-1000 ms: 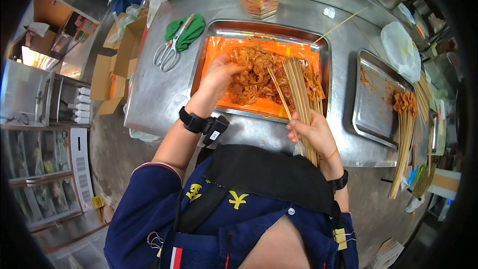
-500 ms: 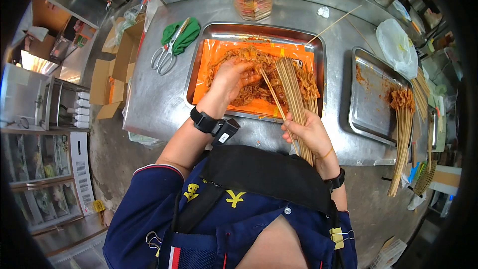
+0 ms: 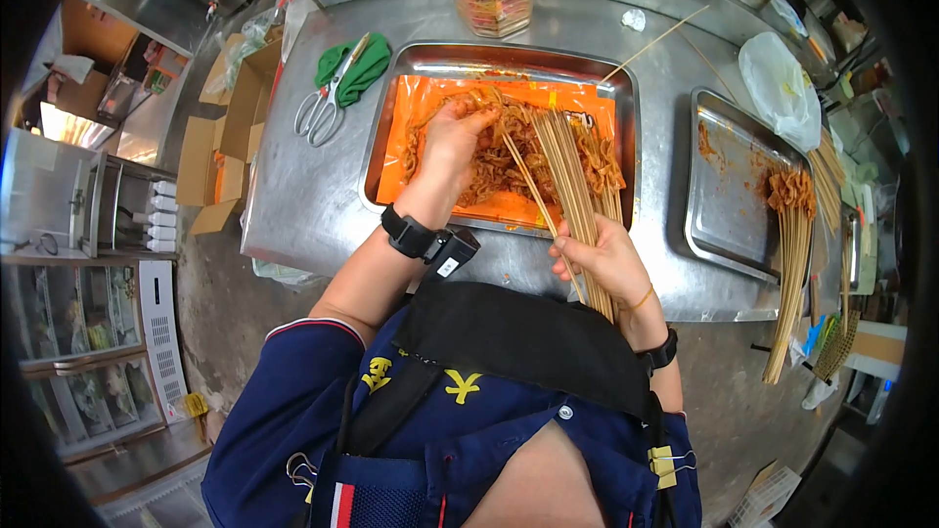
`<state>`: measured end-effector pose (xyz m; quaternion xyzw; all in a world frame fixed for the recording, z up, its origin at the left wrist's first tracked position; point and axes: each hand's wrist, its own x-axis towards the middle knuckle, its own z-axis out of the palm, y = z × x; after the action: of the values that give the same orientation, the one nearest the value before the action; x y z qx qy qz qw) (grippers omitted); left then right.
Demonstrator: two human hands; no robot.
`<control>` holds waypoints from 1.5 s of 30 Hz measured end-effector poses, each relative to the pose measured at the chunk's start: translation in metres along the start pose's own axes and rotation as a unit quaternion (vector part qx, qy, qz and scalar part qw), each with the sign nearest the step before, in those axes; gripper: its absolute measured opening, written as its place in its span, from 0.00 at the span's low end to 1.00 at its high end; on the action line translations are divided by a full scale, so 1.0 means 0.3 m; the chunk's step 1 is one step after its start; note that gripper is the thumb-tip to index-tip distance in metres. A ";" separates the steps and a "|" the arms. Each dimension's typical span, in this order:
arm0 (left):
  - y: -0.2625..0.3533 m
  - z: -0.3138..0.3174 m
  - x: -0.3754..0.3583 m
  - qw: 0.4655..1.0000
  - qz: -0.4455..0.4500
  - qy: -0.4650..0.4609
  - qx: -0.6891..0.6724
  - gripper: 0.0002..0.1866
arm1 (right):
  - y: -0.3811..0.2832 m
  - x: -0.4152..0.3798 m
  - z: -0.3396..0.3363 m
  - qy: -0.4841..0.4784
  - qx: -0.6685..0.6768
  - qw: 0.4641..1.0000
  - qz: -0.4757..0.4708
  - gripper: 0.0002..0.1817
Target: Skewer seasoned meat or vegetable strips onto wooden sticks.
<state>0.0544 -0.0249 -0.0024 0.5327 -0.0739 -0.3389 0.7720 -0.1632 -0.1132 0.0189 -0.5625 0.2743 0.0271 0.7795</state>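
In the head view my right hand (image 3: 604,259) is wrapped round a bundle of bamboo skewers (image 3: 570,181), their upper ends over the food. One skewer (image 3: 529,181) stands apart at the bundle's left, its tip near my left hand (image 3: 453,145). That hand is closed in a pinch on a strip of reddish, sauce-coated food (image 3: 488,115). Beneath lies a heap of the same food strips (image 3: 489,176) on an orange plastic sheet (image 3: 399,137), inside a metal tray (image 3: 373,161). What exactly the strips are I cannot make out.
Scissors (image 3: 328,112) rest on a green cloth (image 3: 365,73) at left. A clear container (image 3: 492,15) stands behind the tray. At right, a second tray (image 3: 719,205) bears loaded skewers (image 3: 790,264) overhanging its edge, near a white plastic bag (image 3: 780,93). One loose skewer (image 3: 655,46) sticks out over the tray's back corner.
My left hand has shifted slightly up and its fingers have drawn together on a food strip. The right hand and its skewers have barely moved.
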 end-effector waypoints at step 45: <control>-0.106 -0.059 -0.003 0.966 -0.208 -0.130 -0.082 0.11 | -0.007 -0.003 0.001 -0.005 0.017 1.000 -0.006 0.08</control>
<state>0.0480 -0.0172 -0.0373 0.4227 -0.0336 -0.5630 0.7094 -0.1629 -0.1134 0.0212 -0.5506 0.2677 0.0201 0.7904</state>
